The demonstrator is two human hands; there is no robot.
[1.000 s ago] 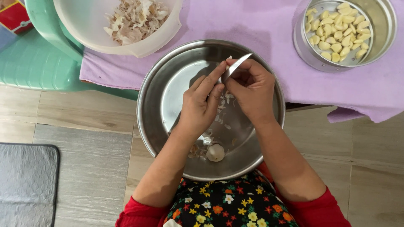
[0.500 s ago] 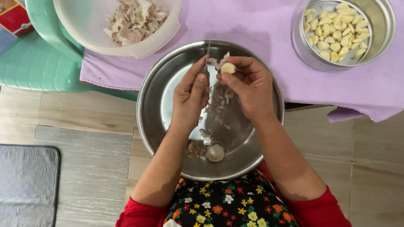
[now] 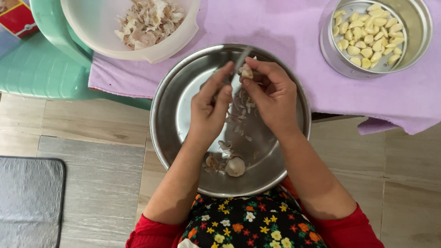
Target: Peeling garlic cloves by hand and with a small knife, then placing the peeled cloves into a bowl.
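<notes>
A: What is each hand doing?

B: The right hand (image 3: 272,98) is closed on 1 small pale garlic clove (image 3: 247,72), pinched between thumb and fingertips. The left hand (image 3: 210,106) is closed around a thin grey knife blade (image 3: 240,62), whose tip points toward 1 o'clock and sits just beside the clove.

A: Where is the clove?

B: Held in the air over the wide round steel basin (image 3: 179,110), near its 12 o'clock rim.

A: What lies in the basin?

B: Loose papery garlic skins (image 3: 239,117) are scattered under the hands. At 6 o'clock lies 1 whitish garlic piece (image 3: 235,166), with a few brownish scraps touching its left side.

A: And around the basin?

B: The basin's far edge rests on a lilac cloth (image 3: 294,32). At 11 o'clock on that cloth stands a white plastic bowl (image 3: 87,27) holding a heap of dry garlic peelings (image 3: 147,20). At 2 o'clock is a round steel tin (image 3: 420,32) filled with peeled yellowish garlic cloves (image 3: 367,34), well apart from the hands. A green plastic chair (image 3: 32,64) sits at 10 o'clock, and a grey mat (image 3: 27,202) lies on the tiled floor at 8 o'clock.
</notes>
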